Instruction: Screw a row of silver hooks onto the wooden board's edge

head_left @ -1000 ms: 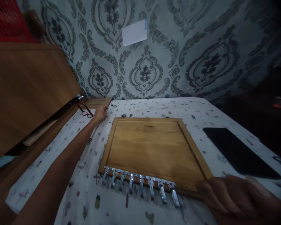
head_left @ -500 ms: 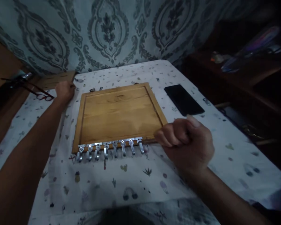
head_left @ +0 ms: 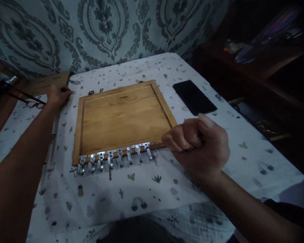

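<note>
A square wooden board (head_left: 121,116) with a raised rim lies flat on the patterned white cloth. A row of several metal hooks (head_left: 114,158) runs along its near edge. My left hand (head_left: 57,95) reaches to the board's far left corner, fingers curled round a small dark thing I cannot make out. My right hand (head_left: 199,143) is a closed fist at the board's near right corner, touching or just off the rim; nothing shows in it.
A black phone (head_left: 194,98) lies right of the board. Red-framed glasses (head_left: 31,101) rest at the far left beside a small wooden piece (head_left: 49,82). Patterned wallpaper stands behind the table. Dark furniture with clutter (head_left: 255,54) fills the right side.
The view has swung right and down. My right hand came up from the bottom edge into a fist by the board's corner. My left hand stays at the far left corner.
</note>
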`<state>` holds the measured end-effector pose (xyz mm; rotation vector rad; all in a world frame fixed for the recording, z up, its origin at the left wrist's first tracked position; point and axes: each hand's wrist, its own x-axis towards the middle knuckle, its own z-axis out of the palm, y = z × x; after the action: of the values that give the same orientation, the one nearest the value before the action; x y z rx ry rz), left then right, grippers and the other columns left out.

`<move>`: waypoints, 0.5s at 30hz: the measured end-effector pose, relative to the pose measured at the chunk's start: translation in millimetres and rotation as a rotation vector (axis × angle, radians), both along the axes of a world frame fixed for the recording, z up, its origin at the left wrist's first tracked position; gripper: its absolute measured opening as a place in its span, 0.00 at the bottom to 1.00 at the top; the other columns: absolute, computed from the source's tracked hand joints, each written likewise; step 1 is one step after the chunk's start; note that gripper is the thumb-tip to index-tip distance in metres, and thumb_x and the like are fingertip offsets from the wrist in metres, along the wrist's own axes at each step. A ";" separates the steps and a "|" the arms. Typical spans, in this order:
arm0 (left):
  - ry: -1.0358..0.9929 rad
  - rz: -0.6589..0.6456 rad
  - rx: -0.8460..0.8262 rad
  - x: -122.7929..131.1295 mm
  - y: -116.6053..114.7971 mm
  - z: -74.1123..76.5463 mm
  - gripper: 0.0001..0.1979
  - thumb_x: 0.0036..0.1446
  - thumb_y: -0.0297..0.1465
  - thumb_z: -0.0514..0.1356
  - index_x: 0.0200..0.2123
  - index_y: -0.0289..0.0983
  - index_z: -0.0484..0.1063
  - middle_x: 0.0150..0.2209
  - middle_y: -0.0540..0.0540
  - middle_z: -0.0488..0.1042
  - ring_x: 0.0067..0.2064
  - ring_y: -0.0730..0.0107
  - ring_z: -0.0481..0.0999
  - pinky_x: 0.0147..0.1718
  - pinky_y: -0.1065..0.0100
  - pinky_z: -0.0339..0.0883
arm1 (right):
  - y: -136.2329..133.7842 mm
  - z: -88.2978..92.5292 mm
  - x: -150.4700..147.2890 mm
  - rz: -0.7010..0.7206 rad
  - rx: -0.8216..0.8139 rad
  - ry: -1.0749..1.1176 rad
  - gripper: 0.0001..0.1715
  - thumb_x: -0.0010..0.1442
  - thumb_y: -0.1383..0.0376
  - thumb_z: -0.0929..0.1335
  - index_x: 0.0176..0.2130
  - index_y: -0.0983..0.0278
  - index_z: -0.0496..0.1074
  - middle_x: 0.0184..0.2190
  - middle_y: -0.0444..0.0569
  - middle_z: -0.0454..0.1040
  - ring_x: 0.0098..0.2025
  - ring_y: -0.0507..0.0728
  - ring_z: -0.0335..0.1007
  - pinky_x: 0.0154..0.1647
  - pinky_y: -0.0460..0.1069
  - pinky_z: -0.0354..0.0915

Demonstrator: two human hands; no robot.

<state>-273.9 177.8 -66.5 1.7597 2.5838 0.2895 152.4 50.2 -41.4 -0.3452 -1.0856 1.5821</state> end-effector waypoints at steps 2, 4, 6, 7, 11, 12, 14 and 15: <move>-0.030 0.045 0.025 3.0 -1.9 1.2 0.18 0.61 0.37 0.58 0.51 0.33 0.68 0.49 0.42 0.72 0.49 0.61 0.73 0.46 0.55 0.72 | 0.0 -0.3 0.2 0.007 0.002 0.002 0.33 0.61 0.55 0.65 0.14 0.63 0.46 0.10 0.37 0.39 0.12 0.45 0.34 0.12 0.45 0.38; -0.053 0.078 0.068 9.1 -5.8 4.4 0.18 0.61 0.37 0.58 0.50 0.33 0.68 0.50 0.42 0.72 0.49 0.60 0.73 0.47 0.54 0.71 | 0.2 -0.6 0.6 0.014 0.001 0.000 0.33 0.61 0.55 0.65 0.14 0.63 0.47 0.10 0.37 0.40 0.12 0.45 0.35 0.12 0.45 0.39; -0.080 0.077 0.132 18.4 -11.6 8.9 0.18 0.61 0.37 0.58 0.50 0.33 0.69 0.50 0.42 0.71 0.50 0.60 0.73 0.48 0.53 0.70 | 0.4 -0.7 0.9 0.016 -0.009 0.002 0.34 0.60 0.54 0.66 0.14 0.63 0.47 0.10 0.37 0.40 0.12 0.45 0.35 0.12 0.45 0.39; -0.101 0.067 0.171 24.6 -15.2 11.4 0.17 0.61 0.37 0.58 0.50 0.33 0.69 0.50 0.42 0.71 0.50 0.60 0.73 0.48 0.53 0.70 | 0.5 -0.7 1.0 0.013 -0.019 0.006 0.34 0.60 0.54 0.66 0.14 0.64 0.46 0.10 0.37 0.40 0.12 0.45 0.35 0.12 0.45 0.39; -0.279 -0.090 0.275 66.6 -36.2 21.2 0.16 0.63 0.38 0.55 0.48 0.33 0.68 0.42 0.44 0.72 0.40 0.68 0.74 0.39 0.61 0.72 | 0.7 -0.3 0.8 0.000 -0.044 0.033 0.35 0.58 0.55 0.68 0.14 0.64 0.46 0.10 0.37 0.40 0.12 0.45 0.36 0.12 0.44 0.39; -0.345 -0.176 0.260 82.2 -43.5 23.5 0.15 0.63 0.38 0.55 0.46 0.33 0.68 0.39 0.46 0.72 0.36 0.71 0.73 0.35 0.65 0.71 | 0.8 -0.3 0.9 0.001 -0.046 0.039 0.35 0.58 0.55 0.69 0.14 0.64 0.46 0.10 0.37 0.39 0.12 0.45 0.36 0.12 0.44 0.39; -0.480 -0.369 0.170 118.5 -59.6 28.1 0.11 0.60 0.39 0.56 0.38 0.36 0.69 0.31 0.49 0.69 0.30 0.76 0.69 0.29 0.72 0.67 | 1.0 -0.4 1.2 0.015 -0.042 0.047 0.35 0.58 0.55 0.69 0.14 0.64 0.47 0.10 0.36 0.40 0.12 0.45 0.36 0.12 0.45 0.39; -0.543 -0.464 0.100 138.1 -67.8 30.4 0.12 0.57 0.40 0.58 0.35 0.37 0.68 0.29 0.50 0.69 0.30 0.75 0.69 0.27 0.73 0.65 | 1.1 -0.6 1.4 0.020 -0.040 0.052 0.34 0.59 0.56 0.68 0.14 0.64 0.47 0.10 0.36 0.40 0.12 0.45 0.36 0.12 0.45 0.39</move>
<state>-135.9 109.9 -36.1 1.9068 1.7704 0.7645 153.7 51.3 -42.0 -0.3194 -1.0219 1.6230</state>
